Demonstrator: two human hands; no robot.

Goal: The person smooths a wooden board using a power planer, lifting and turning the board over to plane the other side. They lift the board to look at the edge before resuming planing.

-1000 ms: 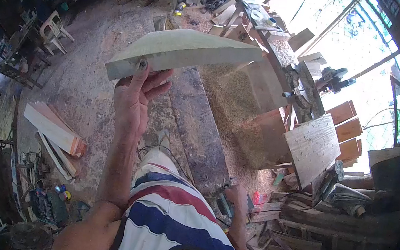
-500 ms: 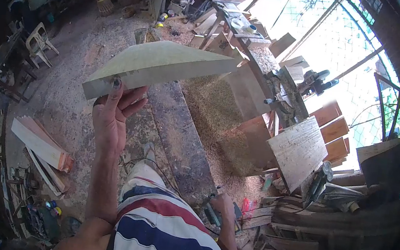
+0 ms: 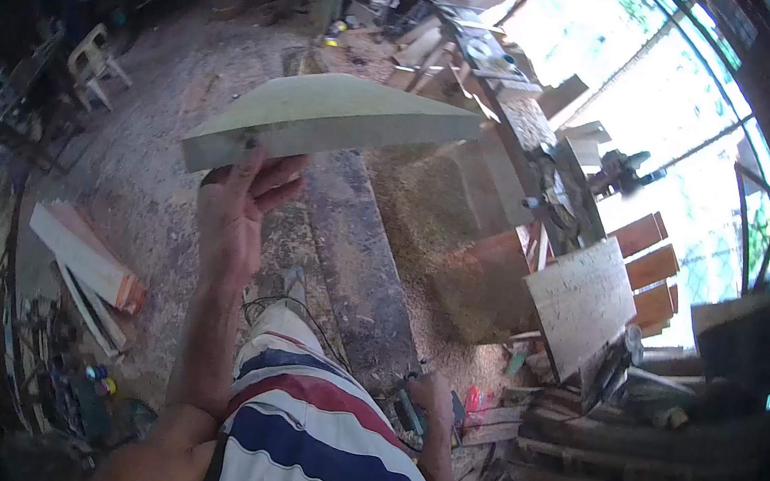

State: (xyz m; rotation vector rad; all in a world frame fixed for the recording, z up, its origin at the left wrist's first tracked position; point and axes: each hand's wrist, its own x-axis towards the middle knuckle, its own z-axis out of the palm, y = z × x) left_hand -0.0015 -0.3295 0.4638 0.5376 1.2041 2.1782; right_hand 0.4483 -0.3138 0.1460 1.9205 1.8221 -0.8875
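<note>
A pale wooden piece (image 3: 333, 117) with a curved top edge is held up in front of me. My left hand (image 3: 252, 191) grips its left end from below, with the thumb on the near face and the fingers curled behind. Low down beside my striped shirt, my right hand (image 3: 431, 393) is wrapped round the top of a dark green power tool (image 3: 412, 411). The tool is partly hidden by that hand. A dark cable (image 3: 321, 334) curves over the floor near my foot.
Cut boards (image 3: 86, 252) lie on the floor at left, and a plastic chair (image 3: 97, 66) stands behind them. A long workbench (image 3: 516, 112) runs at the right, beside sawdust (image 3: 407, 214) and a leaning pale board (image 3: 581, 303). Scrap wood is stacked at lower right.
The wooden piece and my left hand have shifted slightly right in the view, and the background has moved right too. Both hands keep their hold.
</note>
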